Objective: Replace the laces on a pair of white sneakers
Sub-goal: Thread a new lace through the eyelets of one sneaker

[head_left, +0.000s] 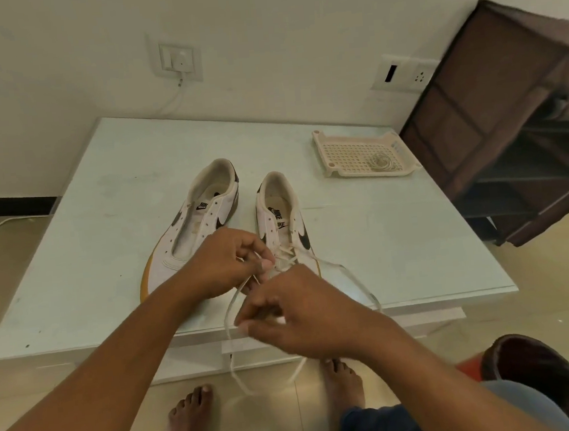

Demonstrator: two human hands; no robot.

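Observation:
Two white sneakers with dark swooshes stand on a white table (91,266), heels toward the wall. The left sneaker (195,230) has bare eyelets and no lace. The right sneaker (281,215) carries a white lace (232,326) crossed through its lower eyelets near the toe. My left hand (225,261) pinches the lace beside those eyelets. My right hand (295,314) pinches another stretch of the same lace nearer to me. Loose lace loops hang over the table's front edge toward the floor, and another loop lies on the table to the right.
A beige perforated plastic tray (346,155) holding a coiled lace (380,162) sits at the table's back right. A brown fabric shoe rack (508,120) stands to the right. My bare feet are on the tiled floor below the table edge, and a cable runs from a wall socket (180,61).

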